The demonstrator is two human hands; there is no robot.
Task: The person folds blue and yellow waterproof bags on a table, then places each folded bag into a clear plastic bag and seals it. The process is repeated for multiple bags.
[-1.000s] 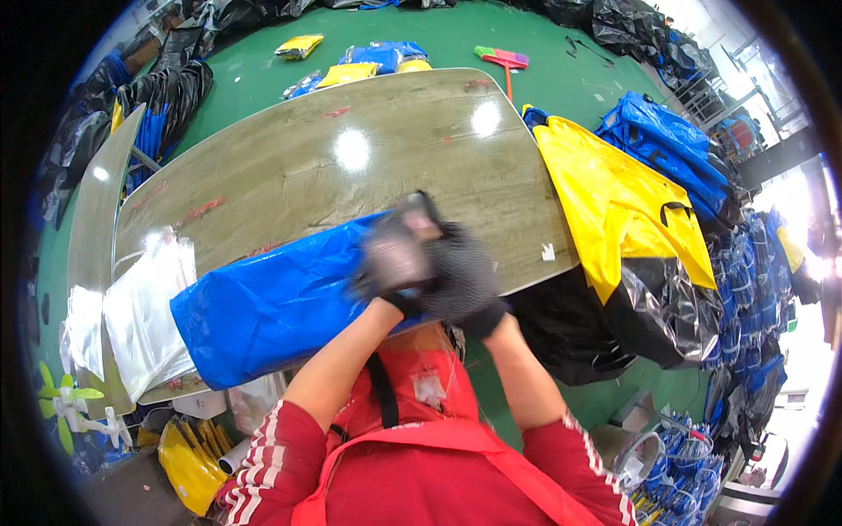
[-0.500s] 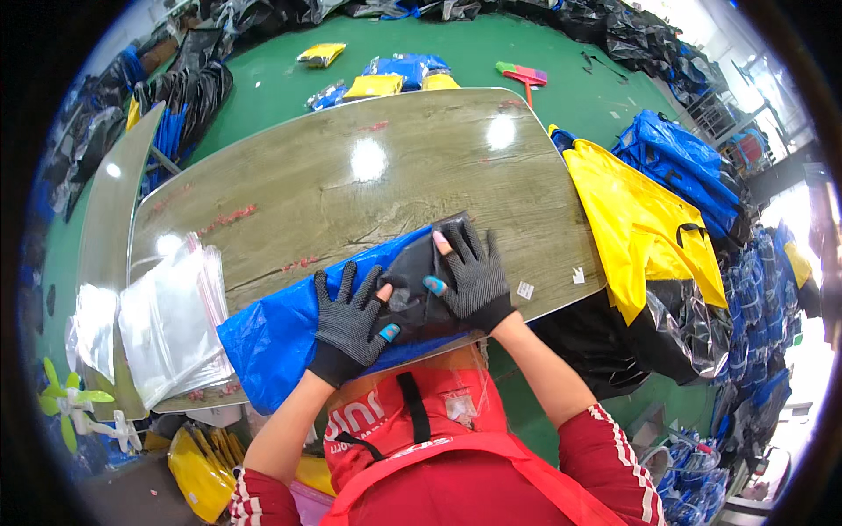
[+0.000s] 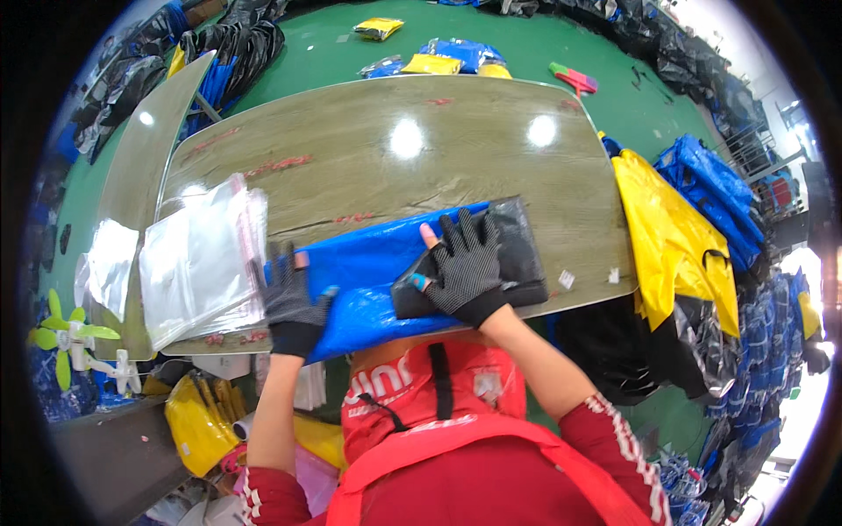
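Note:
A blue plastic bag (image 3: 368, 272) lies flat along the near edge of the wooden table (image 3: 386, 149). A folded black piece (image 3: 517, 254) rests on its right end. My right hand (image 3: 463, 267), in a dotted grey glove, presses flat on that black piece with fingers spread. My left hand (image 3: 294, 298), gloved the same way, lies flat on the left end of the blue bag, right beside a stack of clear plastic sleeves (image 3: 202, 259).
Yellow bags (image 3: 671, 237) and blue bags (image 3: 710, 193) hang off the table's right side, with black bags (image 3: 614, 346) below. More clear sleeves (image 3: 110, 263) lie on a second table at left. Packets (image 3: 438, 61) and a broom (image 3: 574, 77) lie on the green floor.
Both hands came down from a clasp above the bag onto its surface. My left hand then slid left along the blue bag toward the clear sleeves, while the right stayed on the black piece.

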